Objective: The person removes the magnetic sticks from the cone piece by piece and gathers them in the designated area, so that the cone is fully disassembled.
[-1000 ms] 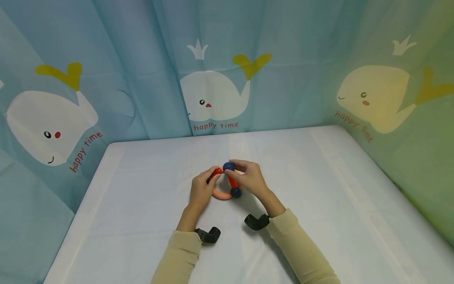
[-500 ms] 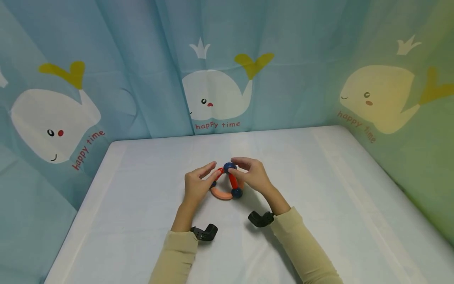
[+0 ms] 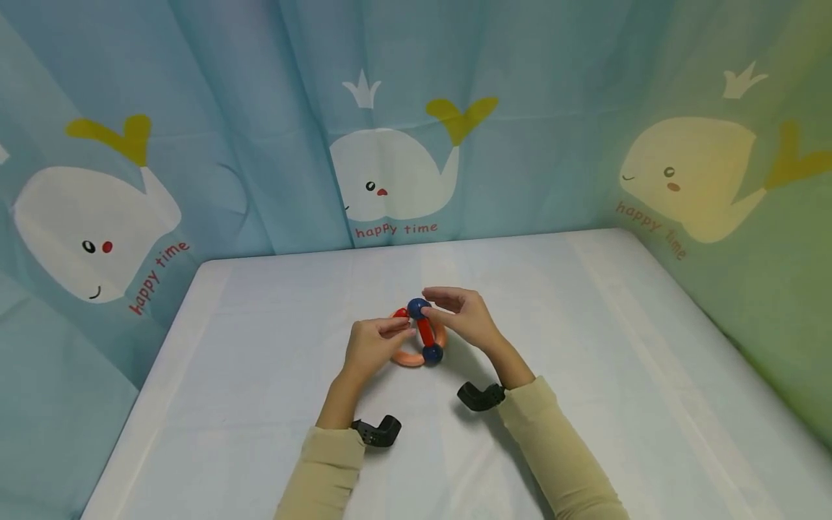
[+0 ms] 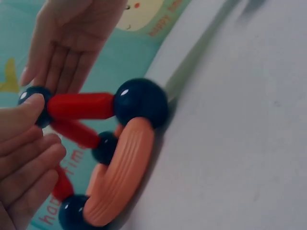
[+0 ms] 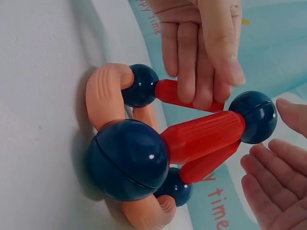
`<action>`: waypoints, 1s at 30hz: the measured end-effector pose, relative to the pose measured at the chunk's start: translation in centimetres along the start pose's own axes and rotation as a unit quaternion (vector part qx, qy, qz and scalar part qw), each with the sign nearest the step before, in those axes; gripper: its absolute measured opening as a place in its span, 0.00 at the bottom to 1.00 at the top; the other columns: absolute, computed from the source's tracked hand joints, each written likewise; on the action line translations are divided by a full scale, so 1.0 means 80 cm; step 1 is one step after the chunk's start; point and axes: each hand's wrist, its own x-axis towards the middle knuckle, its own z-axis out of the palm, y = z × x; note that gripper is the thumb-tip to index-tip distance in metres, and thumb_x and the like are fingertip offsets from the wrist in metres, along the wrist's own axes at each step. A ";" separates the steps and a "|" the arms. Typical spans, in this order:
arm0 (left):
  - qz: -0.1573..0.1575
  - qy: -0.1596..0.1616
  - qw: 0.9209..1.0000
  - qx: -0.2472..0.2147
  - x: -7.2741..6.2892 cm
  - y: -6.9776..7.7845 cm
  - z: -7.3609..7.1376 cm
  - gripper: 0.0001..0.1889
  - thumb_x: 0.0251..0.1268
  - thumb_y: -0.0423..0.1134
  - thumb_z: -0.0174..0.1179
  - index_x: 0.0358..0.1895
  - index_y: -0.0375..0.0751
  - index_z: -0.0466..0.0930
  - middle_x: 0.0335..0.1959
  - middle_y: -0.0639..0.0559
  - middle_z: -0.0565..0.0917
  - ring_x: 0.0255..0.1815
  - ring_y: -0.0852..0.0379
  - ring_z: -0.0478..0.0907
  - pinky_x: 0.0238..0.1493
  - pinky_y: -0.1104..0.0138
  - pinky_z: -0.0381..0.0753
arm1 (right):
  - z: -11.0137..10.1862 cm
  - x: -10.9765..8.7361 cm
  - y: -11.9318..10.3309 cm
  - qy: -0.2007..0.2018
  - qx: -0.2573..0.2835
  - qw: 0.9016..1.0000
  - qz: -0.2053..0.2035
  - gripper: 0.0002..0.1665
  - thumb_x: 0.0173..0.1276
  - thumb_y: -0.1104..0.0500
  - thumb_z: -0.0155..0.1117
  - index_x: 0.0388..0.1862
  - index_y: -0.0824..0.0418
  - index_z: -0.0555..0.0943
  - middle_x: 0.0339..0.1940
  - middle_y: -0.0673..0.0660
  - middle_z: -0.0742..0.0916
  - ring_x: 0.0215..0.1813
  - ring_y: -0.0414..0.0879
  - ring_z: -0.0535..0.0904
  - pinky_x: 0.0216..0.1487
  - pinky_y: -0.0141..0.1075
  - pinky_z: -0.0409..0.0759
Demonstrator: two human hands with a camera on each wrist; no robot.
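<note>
A pyramid-like frame of red sticks, dark blue balls and curved orange pieces stands on the white table. Its top blue ball (image 3: 419,308) joins several red sticks (image 5: 206,136); lower blue balls (image 4: 140,104) sit on the curved orange pieces (image 4: 122,175). My left hand (image 3: 373,348) is at the frame's left side, fingers extended over one red stick, thumb close to the top ball; contact is unclear. My right hand (image 3: 469,318) hovers at the top ball's right, thumb and straight fingers spread apart. The right wrist view shows a gap between its fingers and the ball.
The white table (image 3: 260,361) surrounds the frame. A blue-green curtain (image 3: 273,144) with printed whales hangs behind it and along the sides. Each wrist carries a black camera mount (image 3: 481,396).
My left hand has let go of the left red stick, drawn back left, then come in again with fingers extended near the top. My right hand's fingers have spread from the top ball.
</note>
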 end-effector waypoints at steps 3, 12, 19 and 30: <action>0.012 0.001 1.000 0.023 -0.001 0.001 0.009 0.17 0.52 0.43 0.68 0.43 0.36 0.84 0.35 0.49 0.85 0.34 0.61 0.82 0.34 0.70 0.80 | 0.002 0.000 -0.005 -0.005 0.004 1.000 0.000 0.22 0.60 0.71 0.61 0.52 0.80 0.72 0.51 0.74 0.78 0.55 0.63 0.74 0.57 0.51 0.69; 0.042 0.050 0.997 0.045 -0.004 0.002 0.034 0.17 0.54 0.45 0.66 0.43 0.37 0.84 0.34 0.49 0.85 0.35 0.62 0.82 0.35 0.73 0.79 | 0.011 -0.001 -0.008 -0.012 0.000 1.000 -0.002 0.22 0.60 0.71 0.62 0.52 0.80 0.73 0.51 0.72 0.78 0.55 0.63 0.73 0.56 0.54 0.68; 0.030 0.080 0.996 0.025 -0.005 0.004 0.044 0.11 0.56 0.42 0.65 0.38 0.39 0.86 0.30 0.51 0.85 0.31 0.63 0.82 0.32 0.74 0.79 | 0.014 -0.002 -0.010 -0.014 -0.019 1.000 -0.008 0.21 0.59 0.71 0.63 0.52 0.79 0.73 0.50 0.72 0.79 0.55 0.63 0.74 0.55 0.55 0.69; 0.032 0.107 0.993 -0.033 -0.006 0.002 0.055 0.10 0.55 0.38 0.66 0.37 0.35 0.85 0.32 0.48 0.85 0.28 0.63 0.82 0.25 0.75 0.79 | 0.018 -0.001 -0.008 0.002 -0.047 0.999 -0.024 0.20 0.60 0.70 0.62 0.50 0.80 0.74 0.47 0.72 0.80 0.53 0.62 0.75 0.54 0.54 0.70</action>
